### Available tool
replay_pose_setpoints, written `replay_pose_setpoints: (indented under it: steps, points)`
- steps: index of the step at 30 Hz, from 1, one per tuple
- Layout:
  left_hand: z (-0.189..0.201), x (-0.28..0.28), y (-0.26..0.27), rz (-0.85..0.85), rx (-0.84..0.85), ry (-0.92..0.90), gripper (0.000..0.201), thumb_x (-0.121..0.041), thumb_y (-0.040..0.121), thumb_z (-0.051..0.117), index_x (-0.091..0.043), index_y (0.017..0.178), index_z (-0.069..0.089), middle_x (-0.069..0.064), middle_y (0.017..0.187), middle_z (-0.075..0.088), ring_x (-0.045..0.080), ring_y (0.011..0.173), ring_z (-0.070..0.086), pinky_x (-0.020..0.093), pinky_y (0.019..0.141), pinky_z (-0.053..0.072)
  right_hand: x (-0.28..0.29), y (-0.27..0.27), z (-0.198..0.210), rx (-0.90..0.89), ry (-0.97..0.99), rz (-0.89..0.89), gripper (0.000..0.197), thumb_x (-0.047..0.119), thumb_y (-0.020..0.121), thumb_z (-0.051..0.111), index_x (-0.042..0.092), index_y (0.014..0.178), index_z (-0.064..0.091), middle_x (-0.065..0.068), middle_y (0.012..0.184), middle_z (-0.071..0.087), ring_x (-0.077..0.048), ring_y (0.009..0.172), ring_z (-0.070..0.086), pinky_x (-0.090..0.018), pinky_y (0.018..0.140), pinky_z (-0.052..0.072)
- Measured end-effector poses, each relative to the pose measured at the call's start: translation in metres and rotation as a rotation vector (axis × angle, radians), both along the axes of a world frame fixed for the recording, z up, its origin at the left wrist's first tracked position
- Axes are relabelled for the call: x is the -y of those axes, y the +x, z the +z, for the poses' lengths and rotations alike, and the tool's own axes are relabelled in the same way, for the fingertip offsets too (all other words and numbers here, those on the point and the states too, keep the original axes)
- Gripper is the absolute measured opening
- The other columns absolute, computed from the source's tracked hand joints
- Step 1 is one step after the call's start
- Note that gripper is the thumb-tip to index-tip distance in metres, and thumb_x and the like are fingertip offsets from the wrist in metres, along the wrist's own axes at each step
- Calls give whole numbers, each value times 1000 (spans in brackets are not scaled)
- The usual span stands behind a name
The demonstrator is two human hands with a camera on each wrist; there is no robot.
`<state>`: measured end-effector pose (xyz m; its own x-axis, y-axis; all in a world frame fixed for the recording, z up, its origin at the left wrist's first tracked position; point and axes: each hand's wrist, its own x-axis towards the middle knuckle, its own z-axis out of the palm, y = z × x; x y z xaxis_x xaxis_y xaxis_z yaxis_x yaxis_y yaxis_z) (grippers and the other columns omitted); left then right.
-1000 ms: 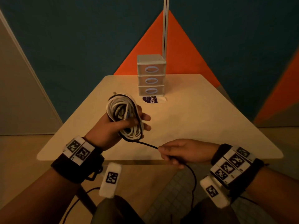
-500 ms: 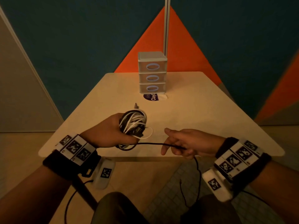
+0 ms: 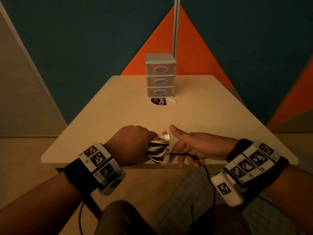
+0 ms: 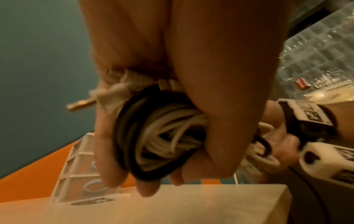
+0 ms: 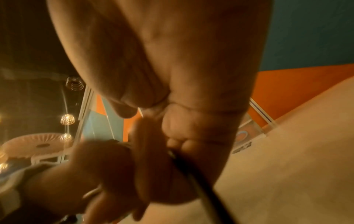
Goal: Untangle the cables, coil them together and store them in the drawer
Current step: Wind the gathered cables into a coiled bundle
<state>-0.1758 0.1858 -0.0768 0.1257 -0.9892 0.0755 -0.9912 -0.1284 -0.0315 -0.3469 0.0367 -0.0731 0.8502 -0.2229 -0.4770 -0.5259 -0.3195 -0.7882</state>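
Observation:
My left hand (image 3: 135, 145) grips a coil of white and black cables (image 3: 158, 150) at the table's near edge; the left wrist view shows its fingers curled round the coil (image 4: 162, 139). A USB plug (image 3: 166, 136) sticks out of the top of the bundle. A loose black cable (image 3: 182, 154) runs from the coil to my right hand (image 3: 191, 148), which holds it in its curled lower fingers, thumb raised; the black cable (image 5: 193, 180) passes under those fingers. Past that hand the cable hangs down off the table edge. The three-drawer unit (image 3: 160, 75) stands at the table's far side, all drawers closed.
The beige table (image 3: 220, 119) stretches from my hands to the drawers. A dark round sticker (image 3: 159, 101) lies in front of the drawer unit. A white pole (image 3: 176, 26) rises behind it. Tiled floor (image 3: 186, 192) and my lap lie below the table edge.
My left hand lowered the coil from upright to the table's near edge and turned it over. My right hand moved left, close to the coil, shortening the black cable between them.

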Motion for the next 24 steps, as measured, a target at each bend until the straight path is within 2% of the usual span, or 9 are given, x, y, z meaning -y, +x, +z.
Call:
replay_pose_setpoints:
  steps: [3, 5, 8, 12, 15, 17, 20, 22, 24]
  points:
    - [0, 0, -6, 6, 101, 72, 33, -56, 87, 59, -30, 107, 64, -7, 93, 69, 17, 83, 66, 30, 73, 53, -2, 2, 1, 20, -178, 30, 89, 93, 69, 39, 30, 130, 57, 1, 105, 75, -16, 73, 72, -29, 61, 55]
    - [2, 2, -12, 9, 145, 120, 34, -58, 88, 57, -30, 106, 65, -8, 90, 68, 15, 79, 65, 29, 69, 52, -7, 5, 5, 50, -316, 77, 90, 89, 63, 56, 37, 135, 47, 8, 117, 68, -10, 87, 73, -30, 73, 60]
    - [7, 6, -22, 6, 203, 211, 32, -50, 90, 57, -26, 110, 64, -5, 94, 68, 18, 81, 66, 29, 68, 49, -18, 15, 12, 99, -540, 193, 74, 75, 65, 76, 34, 124, 57, 15, 115, 67, -4, 100, 65, -33, 92, 56]
    - [10, 9, -30, 6, 218, 265, 33, -51, 88, 58, -24, 104, 68, -3, 91, 70, 21, 80, 68, 34, 74, 57, -23, 30, 14, 40, -763, 287, 64, 73, 62, 80, 22, 99, 70, 4, 92, 73, -13, 83, 67, -36, 79, 59]
    - [11, 8, -35, -1, 220, 288, 34, -53, 88, 60, -22, 99, 69, -3, 85, 68, 21, 76, 66, 32, 72, 56, -23, 37, 14, -16, -803, 325, 67, 74, 60, 80, 15, 90, 73, -5, 86, 74, -18, 78, 68, -33, 67, 54]
    - [11, 9, -38, 4, 220, 283, 26, -46, 88, 60, -21, 83, 65, -5, 70, 58, 20, 69, 62, 30, 70, 54, -26, 39, 11, -51, -810, 332, 62, 71, 59, 82, 17, 87, 76, -4, 84, 75, -17, 76, 69, -34, 67, 55]
    - [7, 12, -38, 27, 226, 272, 34, -39, 89, 59, -22, 63, 47, -6, 61, 46, 19, 62, 54, 29, 68, 53, -33, 42, 4, -53, -843, 311, 45, 59, 62, 86, 22, 86, 76, 5, 79, 71, -15, 72, 66, -31, 64, 54]
    - [4, 14, -35, 77, 201, 281, 29, -37, 89, 59, -22, 65, 52, -7, 61, 47, 17, 61, 53, 28, 63, 49, -35, 44, -2, -28, -845, 254, 41, 51, 66, 85, 19, 88, 73, 4, 78, 67, -15, 70, 63, -31, 61, 50]
    - [3, 14, -34, 125, 153, 305, 18, -35, 89, 59, -21, 82, 65, -7, 68, 54, 16, 65, 56, 28, 63, 48, -36, 44, -6, -12, -859, 202, 40, 50, 68, 83, 21, 93, 69, 3, 82, 67, -16, 75, 64, -30, 63, 51]
